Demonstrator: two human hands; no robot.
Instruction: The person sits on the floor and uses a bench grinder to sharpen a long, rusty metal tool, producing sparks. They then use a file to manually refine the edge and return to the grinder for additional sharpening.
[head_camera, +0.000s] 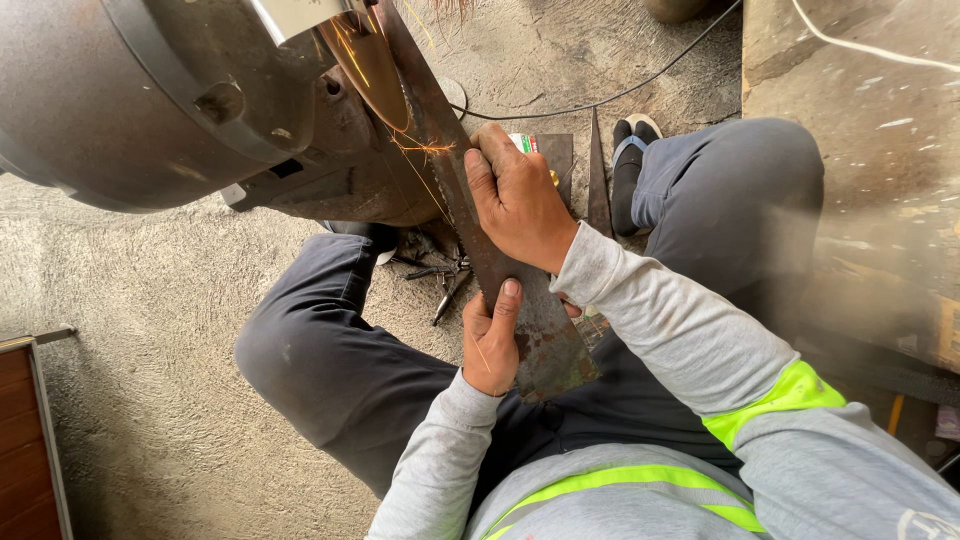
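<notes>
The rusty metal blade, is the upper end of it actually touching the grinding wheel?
Touching. In the head view, orange sparks fly where the rusty metal blade meets the grinding wheel, pressed by the right hand and left hand.

Rough concrete floor (150, 400), pliers (445, 285), black cable (600, 100), pointed metal blade (597, 175)
</notes>
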